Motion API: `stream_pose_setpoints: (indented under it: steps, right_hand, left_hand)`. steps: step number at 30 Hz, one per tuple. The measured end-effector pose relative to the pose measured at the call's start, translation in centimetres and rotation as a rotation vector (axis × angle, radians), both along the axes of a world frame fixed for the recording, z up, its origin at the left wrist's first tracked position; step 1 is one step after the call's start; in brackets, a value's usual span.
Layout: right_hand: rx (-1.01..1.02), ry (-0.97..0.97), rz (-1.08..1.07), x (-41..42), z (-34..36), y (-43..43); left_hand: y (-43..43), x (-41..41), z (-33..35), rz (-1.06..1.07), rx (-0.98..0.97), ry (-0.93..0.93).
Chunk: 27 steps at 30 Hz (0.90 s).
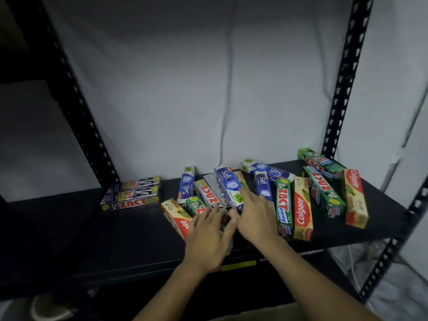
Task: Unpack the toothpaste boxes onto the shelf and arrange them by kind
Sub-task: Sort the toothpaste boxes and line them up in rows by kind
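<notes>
Sorting is what the person is doing at this point: toothpaste boxes [234, 193] are lying in a loose jumble across the middle and right of the black shelf [139, 239], while three dark boxes [132, 193] are sitting in a tidy row at the left. The right hand [254, 216] is resting on a blue box [228, 184] with fingers straight and spread, so its grip is apart and holding nothing. The left hand [208, 235] is lying over the near boxes just beside it. Blur is hiding whether its grip is closing on one, so I cannot tell.

To do this step well, the hands are probably needing to work one kind at a time. That means sliding the blue ones free without dragging the green box [283, 200] or the red box [303, 209] lying close by, then laying them parallel near the dark row with a gap between kinds.
</notes>
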State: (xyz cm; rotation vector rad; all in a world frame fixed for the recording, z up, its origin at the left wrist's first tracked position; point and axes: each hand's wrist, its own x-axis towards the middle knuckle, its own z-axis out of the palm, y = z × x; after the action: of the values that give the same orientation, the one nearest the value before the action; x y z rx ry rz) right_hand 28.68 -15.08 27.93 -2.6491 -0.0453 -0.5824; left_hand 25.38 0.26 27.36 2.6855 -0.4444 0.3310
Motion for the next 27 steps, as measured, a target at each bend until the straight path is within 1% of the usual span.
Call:
stream_pose_setpoints:
  steps: [3, 7, 8, 9, 10, 13, 14, 18, 20, 21, 23, 24, 25, 27]
  right_hand:
    - [0.020, 0.004, -0.049, 0.2, 0.5, -0.1]
    - [-0.068, 0.024, -0.063, 0.8, 0.8, -0.3]
    - [-0.078, 0.029, -0.059, 1.0, 1.0, -0.7]
    - [-0.047, 0.034, -0.041, 1.1, 1.3, -1.0]
    - [0.046, 0.038, -0.017, 1.0, 1.9, -1.5]
    - [0.460, 0.067, 0.023, 0.5, 3.6, -3.5]
    - [0.543, 0.059, 0.018, 0.3, 3.9, -4.3]
    - [0.676, 0.001, -0.027, -1.0, 4.2, -8.1]
    - [0.728, -0.093, -0.055, -1.9, 4.0, -9.4]
    - [0.697, -0.180, -0.073, -2.2, 3.7, -9.9]
    - [0.518, -0.352, -0.088, -2.7, 2.5, -10.4]
    - [0.427, -0.392, -0.082, -2.7, 1.4, -10.4]
    - [0.342, -0.392, -0.075, -2.7, 0.3, -10.4]
    - [0.179, -0.320, -0.094, -2.7, -1.6, -9.9]
  left_hand:
    - [0.7, 0.1, -0.8, 0.037, 0.097, -0.012]
    - [0.6, 0.1, -0.4, 0.030, 0.117, 0.022]
    - [0.7, 0.1, -0.3, 0.027, 0.119, 0.023]
    - [0.8, 0.0, -0.3, 0.026, 0.121, 0.022]
    - [0.9, 0.0, -0.3, 0.027, 0.125, 0.021]
    - [1.3, 0.1, -0.3, 0.031, 0.130, 0.002]
    - [1.5, 0.1, -0.3, 0.029, 0.127, -0.005]
    - [2.1, 0.4, -0.3, 0.018, 0.143, 0.002]
    - [2.2, 0.3, -0.3, 0.013, 0.152, 0.012]
    - [2.3, 0.3, -0.2, 0.010, 0.145, 0.016]
    - [2.3, 0.3, 0.0, 0.010, 0.135, 0.032]
    - [2.1, 0.5, 0.3, 0.012, 0.134, 0.044]
    - [1.9, 0.7, 0.6, 0.017, 0.129, 0.058]
    - [1.3, 1.2, 1.3, 0.040, 0.094, 0.093]
